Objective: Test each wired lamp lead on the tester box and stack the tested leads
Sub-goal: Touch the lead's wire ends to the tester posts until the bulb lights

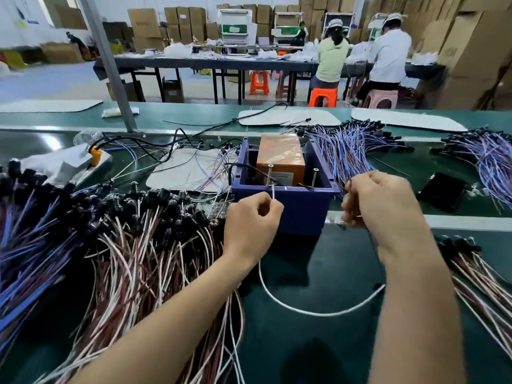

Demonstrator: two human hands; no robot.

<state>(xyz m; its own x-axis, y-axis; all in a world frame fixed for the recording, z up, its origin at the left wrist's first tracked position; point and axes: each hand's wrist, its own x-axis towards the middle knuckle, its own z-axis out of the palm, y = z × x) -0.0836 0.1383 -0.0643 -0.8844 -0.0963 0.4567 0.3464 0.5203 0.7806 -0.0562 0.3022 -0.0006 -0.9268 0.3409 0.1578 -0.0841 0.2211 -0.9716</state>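
Fingers (pixel 270 207) of the left hand (pixel 250 220) pinch one end of a white lead (pixel 304 311), its tip upright against the near rim of the blue tester box (pixel 304 214). The right hand (pixel 385 206), fingers curled tight, grips the other end beside the box's right corner. The lead sags in a loop over the green bench (pixel 318 273) between the forearms.
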